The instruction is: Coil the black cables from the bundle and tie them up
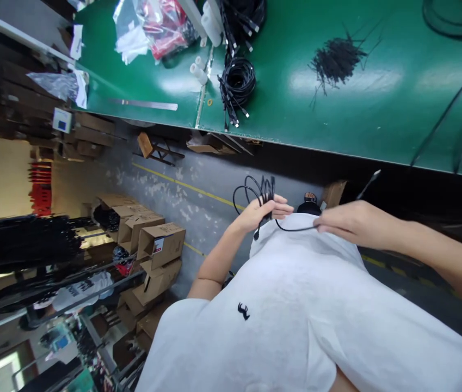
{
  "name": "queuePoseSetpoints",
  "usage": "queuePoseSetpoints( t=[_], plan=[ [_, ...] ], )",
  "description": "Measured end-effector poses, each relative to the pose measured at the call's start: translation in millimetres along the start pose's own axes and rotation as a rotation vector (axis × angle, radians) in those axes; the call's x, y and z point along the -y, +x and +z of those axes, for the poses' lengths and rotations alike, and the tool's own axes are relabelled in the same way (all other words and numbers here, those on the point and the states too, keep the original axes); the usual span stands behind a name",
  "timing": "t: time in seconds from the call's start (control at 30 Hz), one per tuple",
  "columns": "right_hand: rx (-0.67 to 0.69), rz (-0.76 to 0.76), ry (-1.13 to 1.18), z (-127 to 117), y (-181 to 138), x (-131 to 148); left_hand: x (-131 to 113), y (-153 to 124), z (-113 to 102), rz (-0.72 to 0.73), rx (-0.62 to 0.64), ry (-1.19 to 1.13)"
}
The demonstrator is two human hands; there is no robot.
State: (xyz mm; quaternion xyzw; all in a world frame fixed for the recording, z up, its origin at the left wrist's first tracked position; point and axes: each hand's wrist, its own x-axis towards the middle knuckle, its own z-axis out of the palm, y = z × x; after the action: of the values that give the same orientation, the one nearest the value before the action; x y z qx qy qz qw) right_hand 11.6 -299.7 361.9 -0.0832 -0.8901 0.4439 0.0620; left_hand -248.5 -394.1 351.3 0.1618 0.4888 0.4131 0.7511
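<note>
My left hand (264,210) is closed around a loosely coiled black cable (266,188), its loops standing out past the fingers. One connector of that cable hangs below the left palm. A stretch of the cable runs slack across the front of my white shirt to my right hand (347,222), which pinches it between thumb and fingers. The free end, with a light metal plug (374,175), sticks out beyond the right hand. Both hands are held in front of my body, off the edge of the green table (279,120).
On the table lie coiled black cables (236,81), a pile of black ties (337,61), a steel ruler (149,104), small white bottles (198,72) and a bag with red contents (165,24). Open cardboard boxes (161,245) and a wooden stool (146,145) stand on the floor.
</note>
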Motion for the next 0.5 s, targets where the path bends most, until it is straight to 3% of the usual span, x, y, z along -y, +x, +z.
queuePoseSetpoints(
  t=[0.07,0.13,0.2,0.27,0.37,0.43,0.5],
  plan=[
    [-0.061,0.07,-0.017,-18.5,22.6,-4.1,8.9,1.8,12.9,-0.104,0.171,0.053],
    [-0.055,0.155,0.025,-32.3,30.3,-26.1,12.1,-5.3,19.0,-0.199,0.323,0.059],
    [-0.044,0.254,0.105,-39.0,21.8,-58.6,9.3,-18.4,15.3,-0.223,0.36,-0.009],
    [-0.098,0.396,0.139,-39.1,-0.6,-94.7,1.3,-33.7,4.9,-0.116,0.215,-0.129],
    [-0.225,0.65,0.037,-30.3,-45.1,-142.7,-15.2,-52.8,-8.0,0.138,-0.156,-0.284],
    [-0.213,0.702,-0.052,-20.2,-70.4,-163.9,-25.6,-59.0,-9.0,0.211,-0.323,-0.35],
    [-0.163,0.695,-0.112,-7.3,-86.4,-172.4,-33.3,-59.3,-6.9,0.228,-0.383,-0.397]
  ],
)
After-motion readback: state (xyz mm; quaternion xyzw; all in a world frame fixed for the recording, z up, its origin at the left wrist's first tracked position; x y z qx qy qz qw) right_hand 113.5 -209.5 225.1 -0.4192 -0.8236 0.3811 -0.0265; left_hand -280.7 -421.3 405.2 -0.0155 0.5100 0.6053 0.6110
